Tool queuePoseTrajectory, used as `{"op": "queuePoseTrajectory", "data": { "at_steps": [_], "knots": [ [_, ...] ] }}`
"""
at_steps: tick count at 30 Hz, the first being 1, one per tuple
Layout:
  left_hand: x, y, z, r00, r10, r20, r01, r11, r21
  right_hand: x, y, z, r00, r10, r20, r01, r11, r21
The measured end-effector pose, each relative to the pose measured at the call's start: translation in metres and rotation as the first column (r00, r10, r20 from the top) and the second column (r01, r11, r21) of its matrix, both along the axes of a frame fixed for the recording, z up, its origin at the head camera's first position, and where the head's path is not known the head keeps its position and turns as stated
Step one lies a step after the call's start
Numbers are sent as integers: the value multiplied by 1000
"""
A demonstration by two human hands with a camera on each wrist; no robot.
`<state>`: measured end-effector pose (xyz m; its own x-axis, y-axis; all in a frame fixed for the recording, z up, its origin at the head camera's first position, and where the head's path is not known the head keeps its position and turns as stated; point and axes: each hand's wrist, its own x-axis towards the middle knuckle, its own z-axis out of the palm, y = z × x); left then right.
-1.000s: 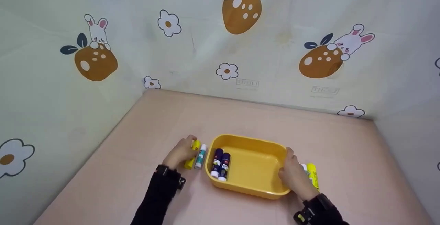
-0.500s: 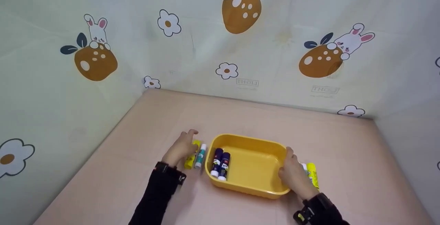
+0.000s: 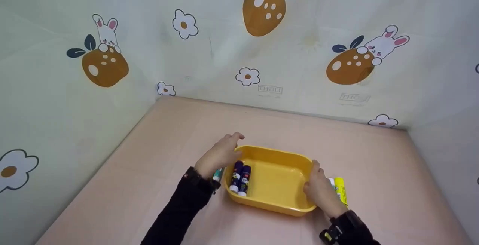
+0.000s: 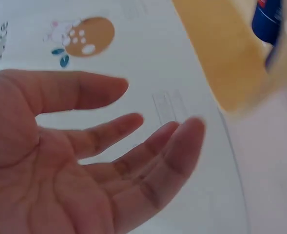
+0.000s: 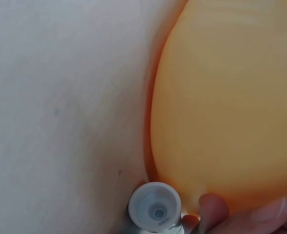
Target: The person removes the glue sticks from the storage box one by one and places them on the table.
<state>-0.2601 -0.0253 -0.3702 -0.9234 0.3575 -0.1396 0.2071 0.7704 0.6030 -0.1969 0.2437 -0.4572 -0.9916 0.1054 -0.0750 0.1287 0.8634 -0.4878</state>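
Observation:
A yellow plastic tray [image 3: 273,204] stands on the table, with two dark purple glue sticks [image 3: 244,180] lying side by side at its left end. My left hand [image 3: 219,156] hovers at the tray's left rim, fingers loosely bent. Its palm [image 4: 50,185] is bare in the left wrist view. My right hand [image 3: 322,190] grips the tray's right wall, thumb on the inside. Beyond that hand lie a yellow glue stick [image 3: 341,190] and a white-ended one [image 5: 155,207], partly covered. Left of the tray, a teal-and-white glue stick [image 3: 217,174] shows partly behind my left wrist.
The pinkish table [image 3: 187,121] meets patterned wall sheets [image 3: 209,58] at the back and both sides. The yellow glue stick seen earlier left of the tray is hidden behind my left hand and wrist.
My left hand has come away from the yellow glue stick on the left, moving right and farther back to the tray's left rim. My right hand and the tray have stayed put.

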Motion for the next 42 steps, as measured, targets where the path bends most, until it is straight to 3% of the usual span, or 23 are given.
{"op": "queuePoseTrajectory", "data": {
  "at_steps": [6,11,14,16,21,24,28,31,33,37,42],
  "knots": [
    [-1,28,6,988,-111,107,127,979,-161,-1,0,0,1000,-10,27,10,1000,-13],
    [-7,43,3,977,-109,186,155,955,-253,-2,0,1,999,-16,51,18,1000,-26],
    [-9,49,0,977,-112,184,168,932,-322,-1,0,1,999,-13,39,13,1000,-21],
    [-9,53,-3,977,-131,167,186,906,-380,0,0,1,999,-11,37,12,1000,-23],
    [-6,62,-10,972,-196,129,235,811,-536,0,0,1,999,-9,31,10,999,-35],
    [-4,66,-12,964,-220,150,265,773,-576,0,0,0,1000,-6,15,7,999,-40],
    [-3,71,-15,945,-275,178,324,706,-630,0,-1,1,1000,-10,19,11,999,-46],
    [-1,75,-18,940,-283,189,335,679,-653,-1,-1,1,999,-18,30,19,998,-55],
    [0,77,-20,941,-278,193,333,670,-663,-2,-1,1,999,-21,34,23,998,-58],
    [6,79,-24,952,-241,188,304,690,-657,-2,-1,0,999,-22,33,24,998,-64],
    [10,76,-25,961,-236,147,277,757,-592,-2,-1,0,999,-20,28,22,998,-60]
  ]
}}
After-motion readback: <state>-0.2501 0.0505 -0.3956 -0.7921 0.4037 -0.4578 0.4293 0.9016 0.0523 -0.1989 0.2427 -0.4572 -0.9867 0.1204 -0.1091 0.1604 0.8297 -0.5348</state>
